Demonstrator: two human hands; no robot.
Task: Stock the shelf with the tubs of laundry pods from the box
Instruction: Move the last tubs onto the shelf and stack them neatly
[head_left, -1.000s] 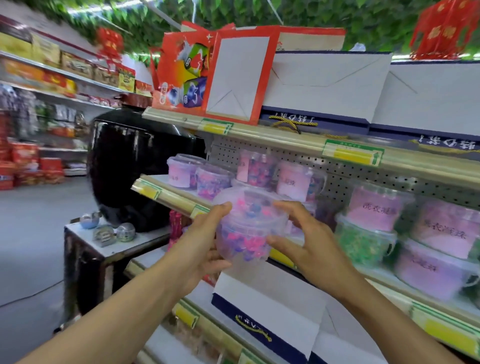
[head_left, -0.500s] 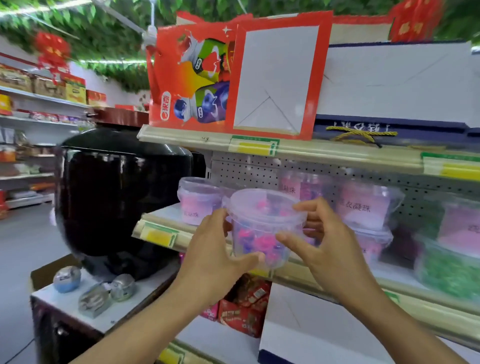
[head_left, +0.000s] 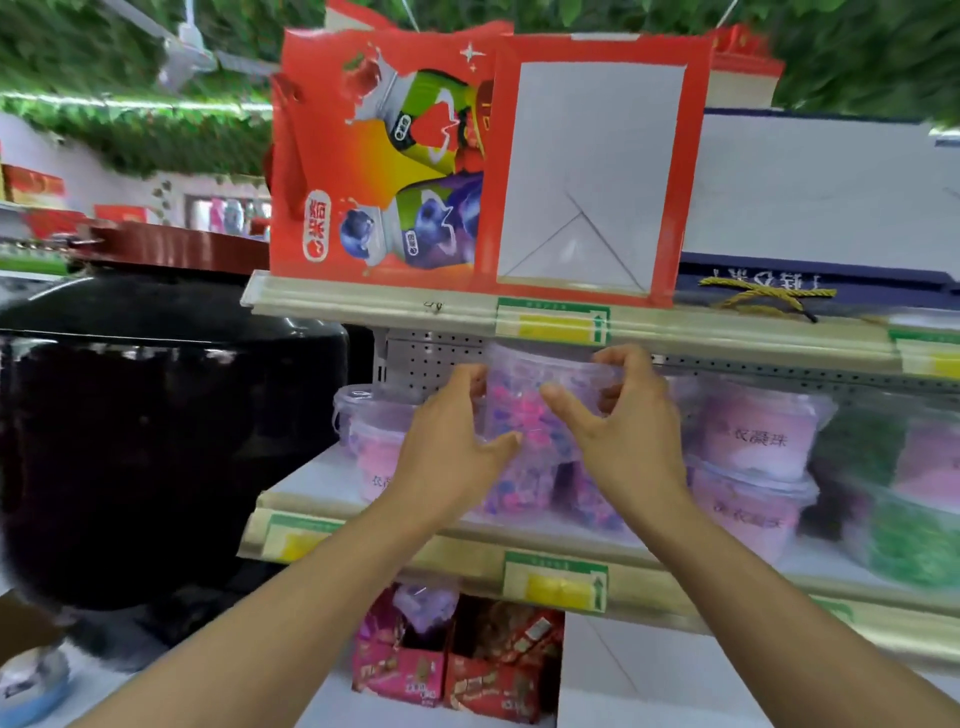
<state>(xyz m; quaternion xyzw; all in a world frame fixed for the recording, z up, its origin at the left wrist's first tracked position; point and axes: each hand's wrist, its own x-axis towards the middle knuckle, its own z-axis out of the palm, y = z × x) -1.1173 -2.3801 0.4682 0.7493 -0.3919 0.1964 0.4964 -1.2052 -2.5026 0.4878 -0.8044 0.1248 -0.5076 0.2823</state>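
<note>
Tub (head_left: 540, 410) of pink and blue pods sits upright between both hands, left hand (head_left: 447, 457) gripping its left side and right hand (head_left: 623, 441) its right, raised above the stocked tubs (head_left: 753, 441) on the middle shelf (head_left: 467, 561), equally near either hand.

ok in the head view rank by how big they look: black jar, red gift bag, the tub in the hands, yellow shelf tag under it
1. black jar, though it is cut off at the frame edge
2. red gift bag
3. tub, partly hidden by both hands
4. yellow shelf tag

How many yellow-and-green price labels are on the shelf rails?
4: two on the upper rail, centre and far right; two on the middle rail, left and centre. A fifth may hide by the right forearm.
</note>
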